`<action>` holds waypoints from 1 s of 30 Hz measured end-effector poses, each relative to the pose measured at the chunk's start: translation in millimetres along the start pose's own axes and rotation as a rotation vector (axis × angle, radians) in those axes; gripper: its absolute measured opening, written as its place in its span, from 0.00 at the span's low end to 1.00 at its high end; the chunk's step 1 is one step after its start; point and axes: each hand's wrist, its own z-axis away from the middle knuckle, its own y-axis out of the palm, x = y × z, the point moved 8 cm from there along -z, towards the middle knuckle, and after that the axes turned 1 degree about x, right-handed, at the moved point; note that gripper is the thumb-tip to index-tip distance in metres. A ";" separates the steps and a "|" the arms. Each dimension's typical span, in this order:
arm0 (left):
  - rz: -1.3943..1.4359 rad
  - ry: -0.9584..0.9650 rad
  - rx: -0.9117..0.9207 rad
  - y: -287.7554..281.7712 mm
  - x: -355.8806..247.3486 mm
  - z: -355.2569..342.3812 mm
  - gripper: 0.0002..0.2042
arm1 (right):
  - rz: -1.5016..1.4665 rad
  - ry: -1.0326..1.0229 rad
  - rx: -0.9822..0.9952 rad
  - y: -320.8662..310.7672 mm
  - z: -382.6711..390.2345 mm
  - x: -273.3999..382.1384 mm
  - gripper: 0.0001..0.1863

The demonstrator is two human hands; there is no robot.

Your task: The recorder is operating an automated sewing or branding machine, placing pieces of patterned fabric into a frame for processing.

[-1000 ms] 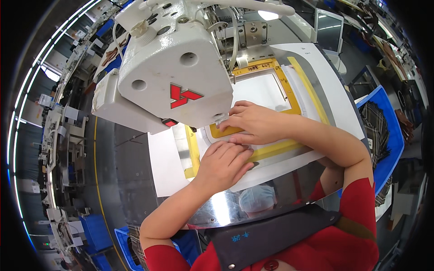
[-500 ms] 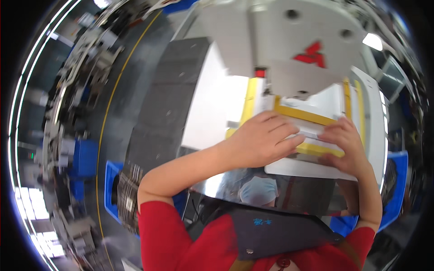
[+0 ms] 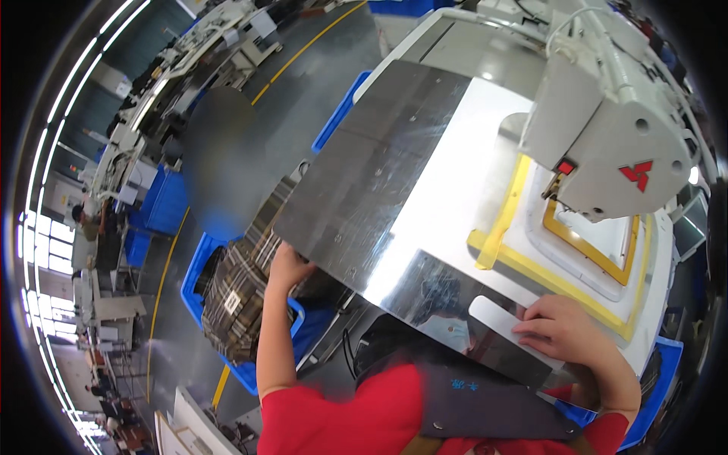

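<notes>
My right hand [image 3: 565, 327] rests at the near edge of the shiny metal plate [image 3: 364, 182], its bent fingers apart and their tips at a white strip [image 3: 494, 317] with a rounded end. Out to the left, my left hand [image 3: 287, 267] is at the plate's left corner, thumb stretched along the edge and the other fingers mostly hidden. Beside it, brown plaid cloth [image 3: 241, 292] lies heaped in a blue bin [image 3: 196, 265]. Beyond my right hand, a yellow-edged clamp frame [image 3: 584, 254] sits under the pale sewing machine head [image 3: 607, 152].
Yellow tape [image 3: 506, 216] borders the white work surface [image 3: 447, 182] round the frame. Another blue bin [image 3: 660, 371] stands at the lower right. On the left, a yellow line [image 3: 171, 280] crosses the grey floor, with other workstations [image 3: 125, 167] beyond.
My left hand has left the clamp frame and moved left to the plate's corner by the plaid cloth. My right hand has drawn back nearer to me. The view has swung left.
</notes>
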 end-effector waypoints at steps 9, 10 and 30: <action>-0.221 0.051 0.222 3.5 -26.0 -39.0 0.24 | -0.022 -0.021 0.000 12.5 -10.1 -3.7 0.08; -0.164 0.040 0.246 7.6 -21.1 -42.2 0.23 | -0.015 -0.013 -0.005 12.4 -10.1 -4.3 0.08; 1.273 -0.612 -0.062 12.6 110.1 4.5 0.13 | -0.055 0.022 -0.101 14.2 -10.0 -10.8 0.11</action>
